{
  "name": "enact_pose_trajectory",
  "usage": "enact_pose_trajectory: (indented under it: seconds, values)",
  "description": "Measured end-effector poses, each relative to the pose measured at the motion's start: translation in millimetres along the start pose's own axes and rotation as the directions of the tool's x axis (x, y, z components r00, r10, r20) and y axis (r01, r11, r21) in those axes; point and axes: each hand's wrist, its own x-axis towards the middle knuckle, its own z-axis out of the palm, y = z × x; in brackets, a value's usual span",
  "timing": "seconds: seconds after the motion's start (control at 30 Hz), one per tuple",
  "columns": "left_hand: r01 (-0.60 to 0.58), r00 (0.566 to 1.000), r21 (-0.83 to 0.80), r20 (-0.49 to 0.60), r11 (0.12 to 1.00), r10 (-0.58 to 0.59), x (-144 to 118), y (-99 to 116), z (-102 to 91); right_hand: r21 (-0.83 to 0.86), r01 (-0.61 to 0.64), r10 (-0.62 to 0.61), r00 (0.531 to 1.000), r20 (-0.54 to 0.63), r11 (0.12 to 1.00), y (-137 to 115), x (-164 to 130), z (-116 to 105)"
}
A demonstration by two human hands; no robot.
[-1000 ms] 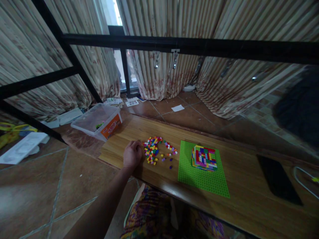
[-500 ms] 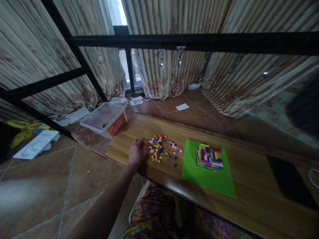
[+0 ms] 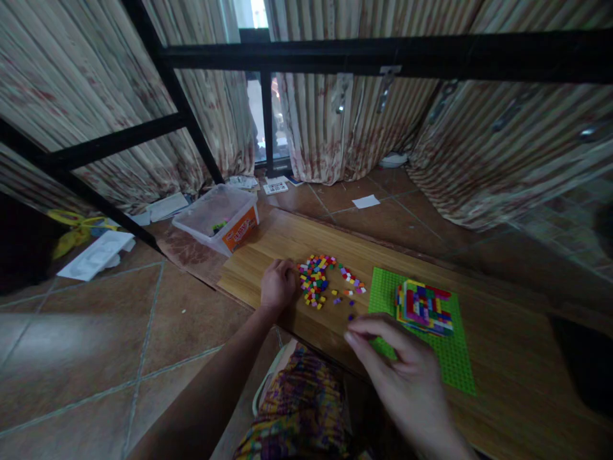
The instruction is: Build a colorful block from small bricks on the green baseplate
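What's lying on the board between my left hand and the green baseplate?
Head view: a pile of small coloured bricks between the left hand and green baseplate.

The floor (image 3: pixel 119 332) was laid with large reddish-brown tiles set on the diagonal, pale joints between them. Striped beige curtains (image 3: pixel 335 128) with reddish stains hung down to the floor along the far side, and daylight came through a narrow gap of window (image 3: pixel 261 121) between them. A black metal frame (image 3: pixel 383 54) crossed in front of the curtains, with a slanting bar at the left. A low wooden board (image 3: pixel 502 358) lay across the floor. Papers (image 3: pixel 366 202) lay scattered near the curtain hems, and a white tray (image 3: pixel 96 254) lay at the left.
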Motion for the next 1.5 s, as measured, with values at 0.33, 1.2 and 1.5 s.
enact_pose_trajectory:
  seconds: [0.33,1.2,1.5]
  values:
    - [0.012,1.000,-0.003,0.007,1.000,-0.012,1,-1,1.4,-0.422,0.127,-0.076,0.988,0.136,0.897,55,21,78]
    - [-0.011,1.000,0.011,-0.012,1.000,0.011,2,-1,-1.7,-0.259,0.104,-0.117,0.992,-0.038,0.960,54,8,58]
    - [0.007,1.000,0.074,0.008,0.997,-0.007,7,-1,-4.0,-0.004,-0.240,0.215,0.875,-0.433,0.971,73,3,-62]
